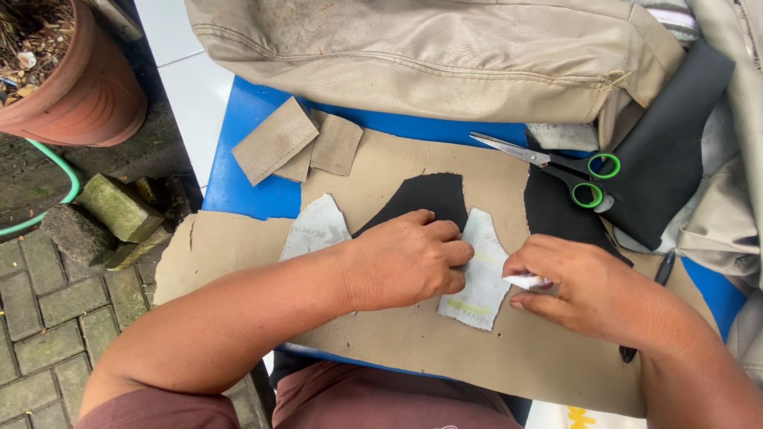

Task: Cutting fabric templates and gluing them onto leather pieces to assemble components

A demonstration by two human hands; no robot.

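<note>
The left hand [409, 258] lies nearly flat, fingers pressing a white pattern piece [481, 274] onto the tan sheet [413, 334] at mid tabletop [238, 179]. The right hand [580, 286], at 3 o'clock of it, pinches a small white piece [528, 281], likely chalk. The pattern looks thin, light and floppy, best held flat near its edges. Two white patterns show, the second [314, 229] at 9 o'clock; one pair of scissors [556, 168]; three tan scraps [298, 143].

head view | worn on person's head | faces steeply down | close over blue flat-topped counter [238, 187] | single view only
</note>
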